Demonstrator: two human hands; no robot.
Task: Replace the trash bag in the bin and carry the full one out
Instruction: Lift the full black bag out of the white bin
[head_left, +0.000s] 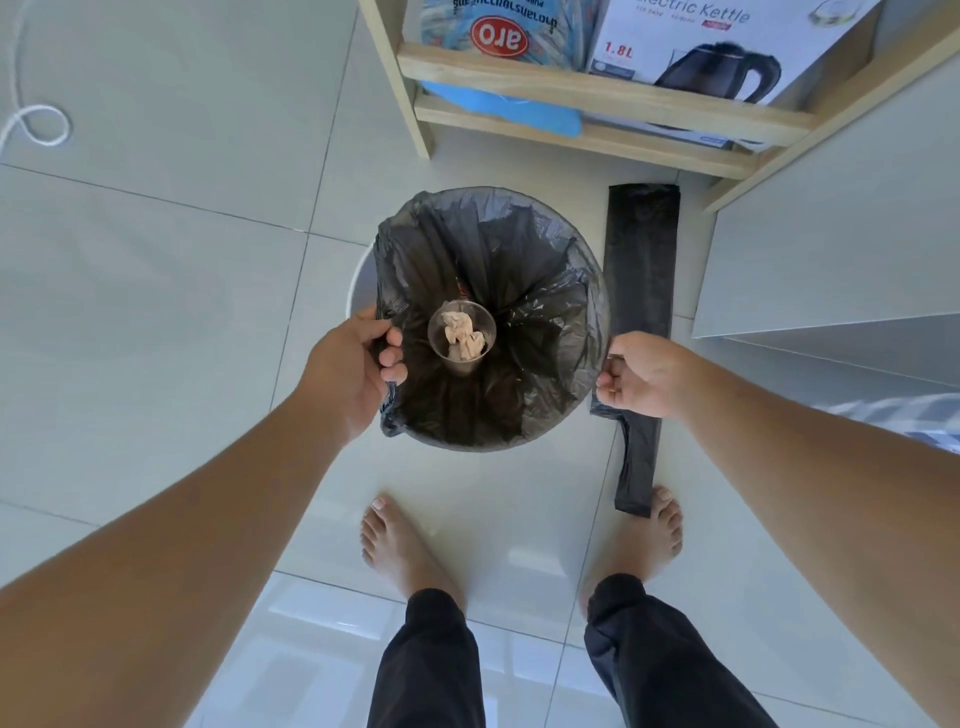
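- The bin (360, 275) stands on the tiled floor (156, 260) in the middle of the view, just in front of the person's bare feet; only a pale sliver of its wall shows on the left, under the bag.
- A black trash bag (540, 291) lines the bin, its edge folded out over the whole round rim and its crinkled sides running down to a dark centre.
- Inside the bag, near the middle, a clear plastic cup (461, 332) sits upright with a crumpled tissue (464, 338) in it.
- The left hand (353, 374) is on the left side of the rim, its fingers closed on the folded edge of the bag, fingertips curled inward over the lip.
- The right hand (641, 374) is at the right side of the rim, fingers bunched together and pinching the bag's edge there.
- A second bag, the folded bag (641, 260), lies flat as a long black strip on the floor just right of the bin, running from the shelf toward the right foot (644, 535); the right hand partly covers it.
- The left foot (400, 551) is planted near the bin's front.
- At the far side a wooden shelf (597, 88) holds a kettle box (727, 41) and a blue-and-white packet (498, 31).
- A white cord (36, 124) loops on the floor at the far left.
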